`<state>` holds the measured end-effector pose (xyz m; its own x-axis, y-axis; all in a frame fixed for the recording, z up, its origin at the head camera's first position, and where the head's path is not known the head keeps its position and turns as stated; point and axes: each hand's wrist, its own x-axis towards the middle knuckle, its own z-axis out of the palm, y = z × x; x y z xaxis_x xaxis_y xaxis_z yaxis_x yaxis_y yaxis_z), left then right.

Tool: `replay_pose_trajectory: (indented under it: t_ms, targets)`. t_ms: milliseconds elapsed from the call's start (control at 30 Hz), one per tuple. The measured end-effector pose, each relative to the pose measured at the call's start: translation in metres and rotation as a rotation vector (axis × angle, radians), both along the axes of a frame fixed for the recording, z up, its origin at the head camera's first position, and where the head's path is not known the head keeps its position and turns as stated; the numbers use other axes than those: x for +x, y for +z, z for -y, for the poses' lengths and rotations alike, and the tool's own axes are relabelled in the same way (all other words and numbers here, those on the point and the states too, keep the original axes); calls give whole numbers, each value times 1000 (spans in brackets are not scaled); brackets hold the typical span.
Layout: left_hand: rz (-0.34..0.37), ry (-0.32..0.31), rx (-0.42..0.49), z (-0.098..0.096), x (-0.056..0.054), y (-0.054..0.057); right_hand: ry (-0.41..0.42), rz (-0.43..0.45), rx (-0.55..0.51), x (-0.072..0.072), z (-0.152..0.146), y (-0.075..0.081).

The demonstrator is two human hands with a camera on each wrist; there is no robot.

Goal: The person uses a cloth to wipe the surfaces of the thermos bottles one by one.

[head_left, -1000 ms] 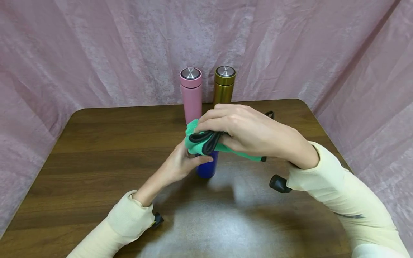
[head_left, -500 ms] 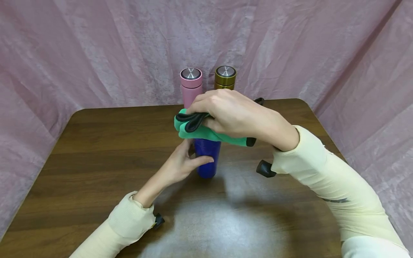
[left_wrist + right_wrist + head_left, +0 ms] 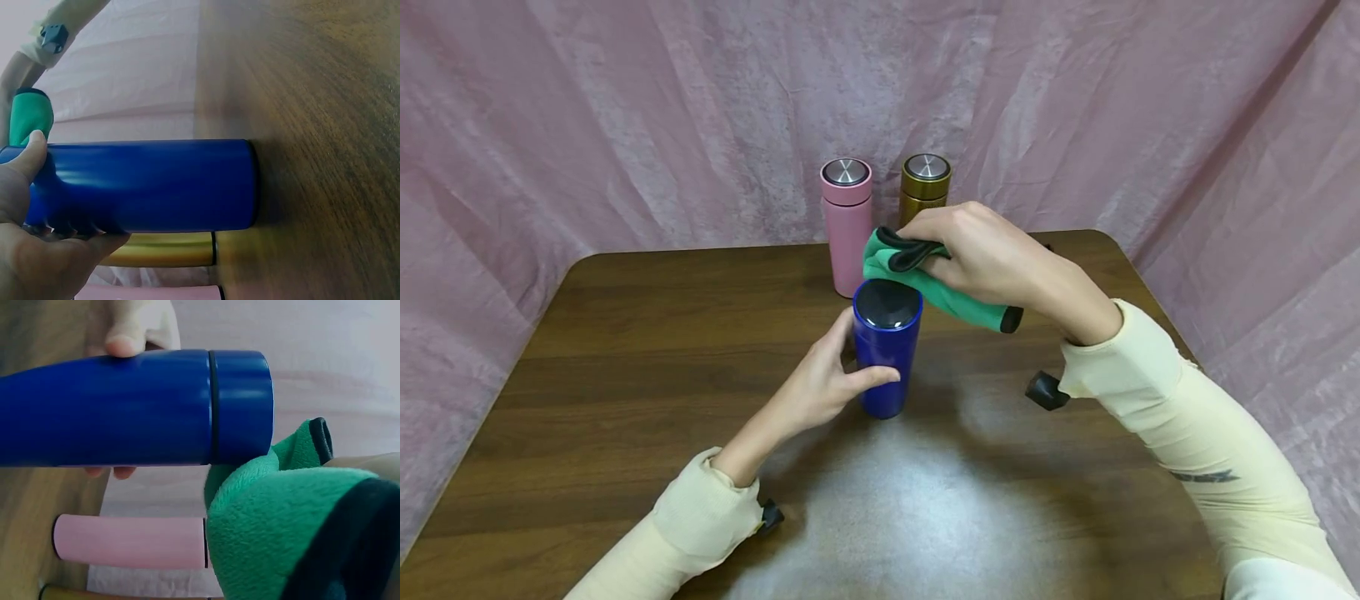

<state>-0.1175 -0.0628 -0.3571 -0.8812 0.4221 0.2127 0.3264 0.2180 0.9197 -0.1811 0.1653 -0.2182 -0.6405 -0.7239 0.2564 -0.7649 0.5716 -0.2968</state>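
Observation:
A blue thermos bottle [image 3: 887,346] with a dark glossy top stands upright on the table. Round its side curls my left hand [image 3: 820,379], thumb across the front; the left wrist view also shows this grip on the blue thermos [image 3: 156,184]. My right hand [image 3: 992,254] pinches a folded green cloth [image 3: 958,302] with black edging, just behind and right of the bottle's top. In the right wrist view the green cloth [image 3: 269,519] touches the edge of the blue cap [image 3: 244,406]. The right fingertips are partly hidden by the cloth.
A pink thermos [image 3: 848,242] and a gold thermos [image 3: 925,179] stand behind the blue one, the gold partly hidden by the right hand. The wooden table [image 3: 647,350] ends at a pink curtain [image 3: 737,125].
My right hand with the cloth first moved up and left across the bottle's top, then back right, uncovering the dark lid. My left hand stays on the blue thermos.

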Motion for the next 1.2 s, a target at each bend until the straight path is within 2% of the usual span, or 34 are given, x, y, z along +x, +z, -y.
replay_pose_trajectory:
  t_ms: [167,600,833,1200]
  targets:
    - [11,-8,20,-1,1,-1,-23,-52,-36,11,-12,-6]
    - [19,-5,39,-2,1,-2,4,-134,-46,42,-35,-8]
    - [19,-9,51,-1,0,-3,49,-164,-79,59,-43,-10]
    - [32,-9,54,-2,1,-2,155,-226,-89,74,-45,-8]
